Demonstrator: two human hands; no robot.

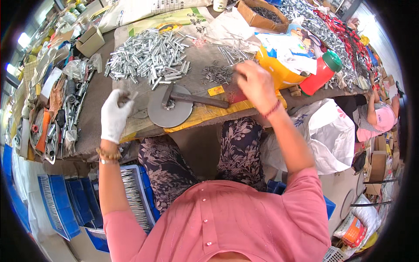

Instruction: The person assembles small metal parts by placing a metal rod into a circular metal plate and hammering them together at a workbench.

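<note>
My left hand (115, 114), in a white glove, is raised over the left part of the bench with thumb and fingers pinched together. A short metal tube (134, 95) pokes out at its fingertips. Beside it a round grey metal plate (165, 115) carries a hammer (196, 98), its head on the plate and its wooden handle pointing right. My bare right hand (256, 86) hovers right of a small heap of dark pins (217, 73). Its fingers are curled closed; what they hold, if anything, is hidden. Behind the plate spreads a pile of silvery metal tubes (150, 54).
Right of my right hand stand a cut yellow container (279, 72) and a red bottle with a green cap (321, 74). Tools (65, 109) crowd the bench's left side. A cardboard box (264, 15) of dark parts sits at the back. Another person (379, 115) works at far right.
</note>
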